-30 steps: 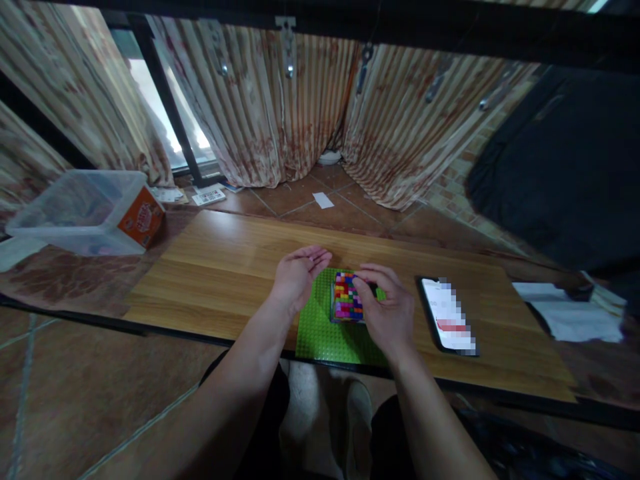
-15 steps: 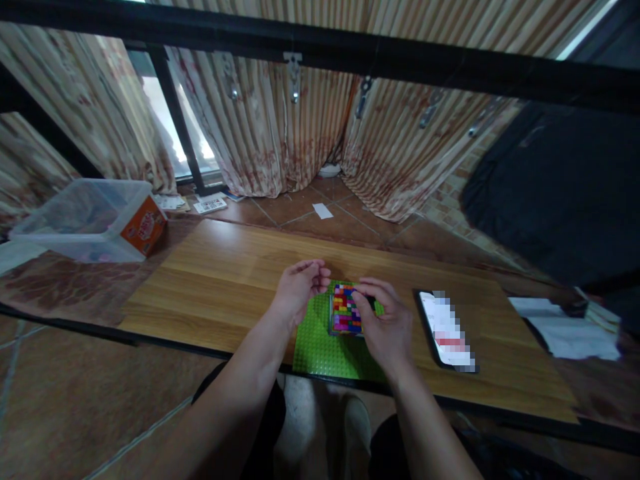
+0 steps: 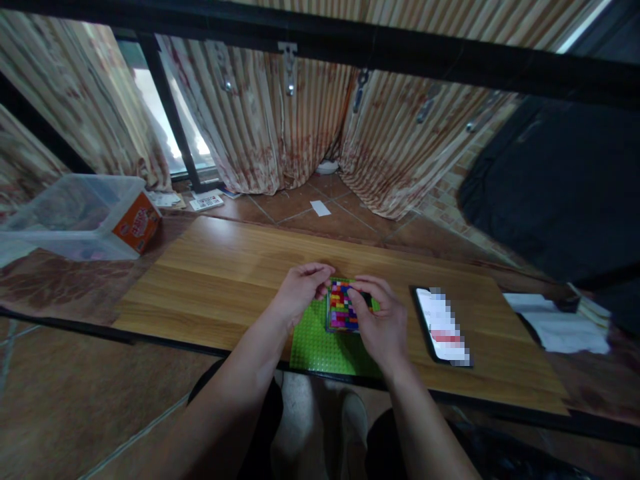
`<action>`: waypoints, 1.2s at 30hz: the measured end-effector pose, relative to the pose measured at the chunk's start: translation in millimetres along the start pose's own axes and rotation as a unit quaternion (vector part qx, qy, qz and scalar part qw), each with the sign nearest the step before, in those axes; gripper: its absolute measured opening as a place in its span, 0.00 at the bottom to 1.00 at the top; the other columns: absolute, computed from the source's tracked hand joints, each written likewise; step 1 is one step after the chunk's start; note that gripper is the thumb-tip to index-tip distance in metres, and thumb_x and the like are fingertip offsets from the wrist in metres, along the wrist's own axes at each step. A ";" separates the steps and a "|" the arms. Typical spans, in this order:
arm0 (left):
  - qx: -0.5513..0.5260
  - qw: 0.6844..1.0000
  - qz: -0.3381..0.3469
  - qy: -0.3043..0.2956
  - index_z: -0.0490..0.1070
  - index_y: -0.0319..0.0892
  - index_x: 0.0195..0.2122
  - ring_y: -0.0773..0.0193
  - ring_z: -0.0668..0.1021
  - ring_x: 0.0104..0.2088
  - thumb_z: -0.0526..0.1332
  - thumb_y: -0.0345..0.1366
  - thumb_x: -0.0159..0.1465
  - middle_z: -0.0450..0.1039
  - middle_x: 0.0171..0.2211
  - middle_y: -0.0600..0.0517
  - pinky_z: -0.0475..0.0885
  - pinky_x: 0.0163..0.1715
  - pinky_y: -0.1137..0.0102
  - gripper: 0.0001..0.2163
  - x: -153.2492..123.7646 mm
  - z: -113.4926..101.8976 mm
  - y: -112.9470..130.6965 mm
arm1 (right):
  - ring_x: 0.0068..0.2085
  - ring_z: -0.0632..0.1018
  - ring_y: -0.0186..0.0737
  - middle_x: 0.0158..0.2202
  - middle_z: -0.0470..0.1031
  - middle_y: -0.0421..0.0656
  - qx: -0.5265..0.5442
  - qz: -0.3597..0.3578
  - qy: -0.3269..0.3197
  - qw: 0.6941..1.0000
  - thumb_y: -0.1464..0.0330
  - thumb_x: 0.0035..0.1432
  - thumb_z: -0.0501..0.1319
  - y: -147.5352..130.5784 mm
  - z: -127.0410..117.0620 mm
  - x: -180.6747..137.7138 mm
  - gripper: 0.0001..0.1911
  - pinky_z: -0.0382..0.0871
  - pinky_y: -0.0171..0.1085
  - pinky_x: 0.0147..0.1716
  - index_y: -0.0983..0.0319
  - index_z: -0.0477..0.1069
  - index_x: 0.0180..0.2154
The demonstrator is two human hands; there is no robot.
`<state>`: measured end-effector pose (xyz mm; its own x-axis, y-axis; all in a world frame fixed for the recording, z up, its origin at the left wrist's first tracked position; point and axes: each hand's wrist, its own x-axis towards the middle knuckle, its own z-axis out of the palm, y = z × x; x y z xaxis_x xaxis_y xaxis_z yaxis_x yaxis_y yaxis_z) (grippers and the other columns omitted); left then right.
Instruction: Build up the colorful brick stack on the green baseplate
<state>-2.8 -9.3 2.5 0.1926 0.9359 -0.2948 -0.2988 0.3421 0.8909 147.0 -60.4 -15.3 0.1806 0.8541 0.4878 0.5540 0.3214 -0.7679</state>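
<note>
A block of multicoloured bricks [image 3: 341,306] stands on a green baseplate [image 3: 320,347] at the near edge of a wooden table [image 3: 225,273]. My left hand [image 3: 301,291] curls against the block's left side, fingertips at its top left corner. My right hand [image 3: 380,321] grips the block's right side, fingers bent over its top edge. Both hands hide the block's flanks.
A phone [image 3: 441,325] lies on the table right of the baseplate. White paper [image 3: 565,327] sits at the far right. A clear plastic bin with an orange label [image 3: 85,215] stands on the floor at left. Curtains [image 3: 280,113] and a black bar [image 3: 350,47] are ahead.
My left hand was open and away from the block; its fingers have curled and closed in on the block's left side. My right hand stays on the right side.
</note>
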 end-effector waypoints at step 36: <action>0.027 1.000 -0.002 -0.008 0.78 0.37 0.30 0.74 0.68 0.19 0.65 0.32 0.58 0.70 0.20 0.55 0.61 0.21 0.76 0.03 1.1 0.6 -3.4 | 0.43 0.79 0.43 0.39 0.80 0.44 0.009 0.006 -0.012 1.000 0.67 0.61 0.61 2.8 -0.3 -1.1 0.06 0.72 0.45 0.46 0.57 0.78 0.35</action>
<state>-1.0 -9.5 -0.6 0.2080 0.9330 -0.2937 -0.2463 0.3406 0.9074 148.6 -60.6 -17.9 0.1682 0.8670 0.4690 0.5373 0.3182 -0.7811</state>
